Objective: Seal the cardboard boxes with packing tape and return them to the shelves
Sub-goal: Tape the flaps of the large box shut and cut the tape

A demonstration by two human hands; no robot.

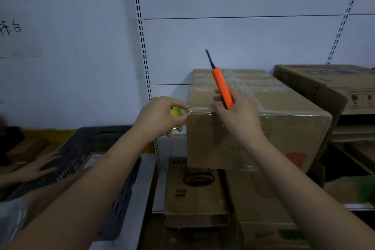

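The cardboard box (257,128) sits on other boxes in front of you, and shiny tape (199,110) runs along its top front edge. Your left hand (160,116) pinches the tape at the box's left corner and keeps it tight; the yellow tape roll (176,112) peeks out just behind those fingers. Just to the right of that pinch, your right hand (237,115) wraps around an orange knife (222,89), its blade pointing up and away from the tape. You look to be at the cutting step. Next, tip the blade down between your hands, and mind your left fingers.
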